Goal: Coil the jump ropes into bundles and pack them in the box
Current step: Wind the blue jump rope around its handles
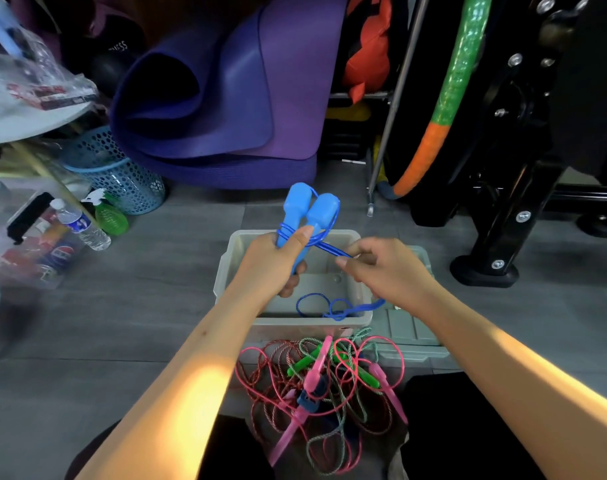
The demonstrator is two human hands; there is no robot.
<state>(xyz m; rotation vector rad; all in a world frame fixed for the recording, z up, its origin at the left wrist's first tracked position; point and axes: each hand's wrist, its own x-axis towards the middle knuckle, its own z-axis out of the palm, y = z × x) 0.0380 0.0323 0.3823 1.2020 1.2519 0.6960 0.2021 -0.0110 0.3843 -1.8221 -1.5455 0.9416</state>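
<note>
The left hand [274, 256] is wrapped round the two blue handles [307, 211] of a jump rope, gripping them side by side with the thumb laid across the cord wound about their necks; the fat ends stick up above the fist. The right hand [374, 265] sits just beside it, fingers curled and pinching the blue cord [333, 249] where it runs off the handles. Both hands hover over the open grey box [360, 317] on the floor, and the slack end of that blue rope [324, 306] droops down into it, lying in loose loops on the bottom near the front wall.

Just in front of the box, between the person's knees, lies a tangled heap of other jump ropes [322, 386]: pink cords, a green-and-white twisted one, pink handles and green handles all crossed over each other. A grey lid [409, 337] rests on the floor to the right, touching the box.

Further off, rolled purple and blue mats [225, 91] lean at the back, a blue mesh basket [122, 174] and a water bottle [82, 226] stand to the left, and a green-and-orange hoop [451, 95] leans by black equipment on the right.
</note>
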